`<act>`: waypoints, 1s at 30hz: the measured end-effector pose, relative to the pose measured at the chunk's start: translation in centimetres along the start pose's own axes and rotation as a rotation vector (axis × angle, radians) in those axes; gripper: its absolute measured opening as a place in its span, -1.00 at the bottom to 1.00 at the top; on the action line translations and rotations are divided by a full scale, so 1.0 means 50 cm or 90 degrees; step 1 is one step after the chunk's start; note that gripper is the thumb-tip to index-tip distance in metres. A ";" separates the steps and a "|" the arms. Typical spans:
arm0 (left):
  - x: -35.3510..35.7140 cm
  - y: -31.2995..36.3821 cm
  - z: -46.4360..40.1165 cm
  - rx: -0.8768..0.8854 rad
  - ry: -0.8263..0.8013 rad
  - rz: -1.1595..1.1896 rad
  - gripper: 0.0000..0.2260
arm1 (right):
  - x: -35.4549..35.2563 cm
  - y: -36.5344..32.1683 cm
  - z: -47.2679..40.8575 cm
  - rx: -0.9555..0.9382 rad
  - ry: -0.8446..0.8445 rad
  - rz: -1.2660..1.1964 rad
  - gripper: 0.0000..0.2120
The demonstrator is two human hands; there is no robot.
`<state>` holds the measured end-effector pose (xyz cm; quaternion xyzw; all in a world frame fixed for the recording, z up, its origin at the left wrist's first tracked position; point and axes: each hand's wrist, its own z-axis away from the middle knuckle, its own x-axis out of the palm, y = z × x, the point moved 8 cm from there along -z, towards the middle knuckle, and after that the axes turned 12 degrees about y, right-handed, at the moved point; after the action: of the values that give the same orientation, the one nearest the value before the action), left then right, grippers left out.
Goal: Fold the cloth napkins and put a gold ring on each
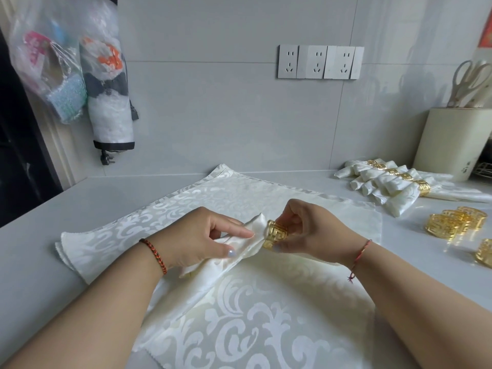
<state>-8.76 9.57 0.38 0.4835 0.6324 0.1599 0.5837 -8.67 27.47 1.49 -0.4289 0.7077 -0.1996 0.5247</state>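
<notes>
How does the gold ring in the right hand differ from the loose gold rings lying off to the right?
The gold ring is pinched in the right hand, lifted, at the tip of the folded napkin that the left hand grips. The loose rings lie untouched on the counter, away from any napkin. All share the same cut-out gold pattern.

Bare arms, braided cord bracelets (pixel 154 255), pale painted nails.

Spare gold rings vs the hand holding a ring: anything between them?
Head view: between the right hand and the spare gold rings lie only the flat napkin's edge and bare counter.
</notes>
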 end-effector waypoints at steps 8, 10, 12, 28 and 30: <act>0.015 0.024 0.013 0.022 -0.085 -0.051 -0.51 | 0.006 -0.006 0.003 -0.034 -0.037 -0.058 -0.67; 0.019 0.028 0.016 0.021 -0.111 -0.053 -0.54 | 0.007 -0.011 0.004 -0.046 -0.049 -0.054 -0.67; 0.027 0.028 0.019 0.020 -0.137 -0.062 -0.55 | 0.011 -0.018 0.009 -0.064 -0.065 -0.039 -0.66; 0.009 0.036 0.006 0.008 -0.016 -0.048 -0.65 | 0.040 -0.023 0.009 -0.114 -0.107 -0.029 -0.61; 0.006 0.035 0.006 0.007 -0.012 -0.033 -0.66 | 0.034 -0.012 0.006 -0.086 -0.123 -0.068 -0.62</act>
<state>-7.69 10.56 1.46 0.4716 0.6401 0.1369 0.5910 -8.31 25.77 0.86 -0.5174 0.6417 -0.1368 0.5494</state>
